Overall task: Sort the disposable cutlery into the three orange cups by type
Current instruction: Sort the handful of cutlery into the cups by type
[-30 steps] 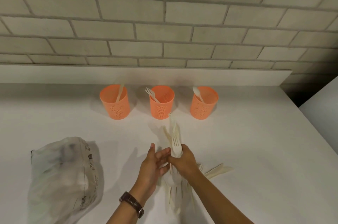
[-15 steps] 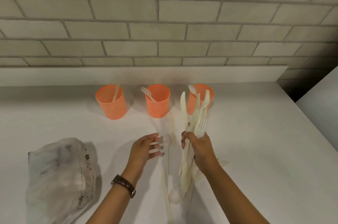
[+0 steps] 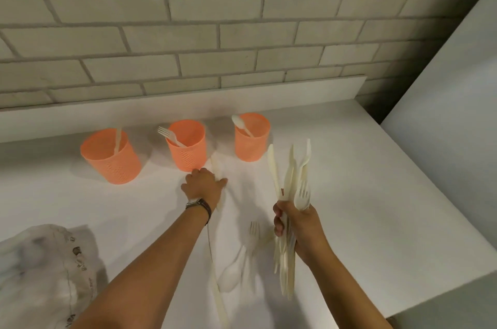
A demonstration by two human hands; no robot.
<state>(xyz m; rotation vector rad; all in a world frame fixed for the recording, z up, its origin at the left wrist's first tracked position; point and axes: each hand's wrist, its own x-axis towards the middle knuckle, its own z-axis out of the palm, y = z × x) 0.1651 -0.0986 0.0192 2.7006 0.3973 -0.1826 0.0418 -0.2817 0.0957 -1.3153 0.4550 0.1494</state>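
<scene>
Cutlery bundle (image 3: 291, 194) upright in right hand (image 3: 298, 224)

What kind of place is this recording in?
Probably a kitchen or pantry counter, though nothing settles it: a white countertop set against a painted brick wall, with a low white backsplash ledge. On it stand three orange cups for disposable cutlery.

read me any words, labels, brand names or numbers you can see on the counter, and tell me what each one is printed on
Plastic bag: dark print runs along its right edge, too blurred and crumpled to read.
Three orange cups: no text, only a perforated pattern.
Cutlery in the right hand, and the loose pieces on the counter: no markings visible.
Wristwatch by the left hand: dial not readable.
So nothing here can be quoted.
</scene>
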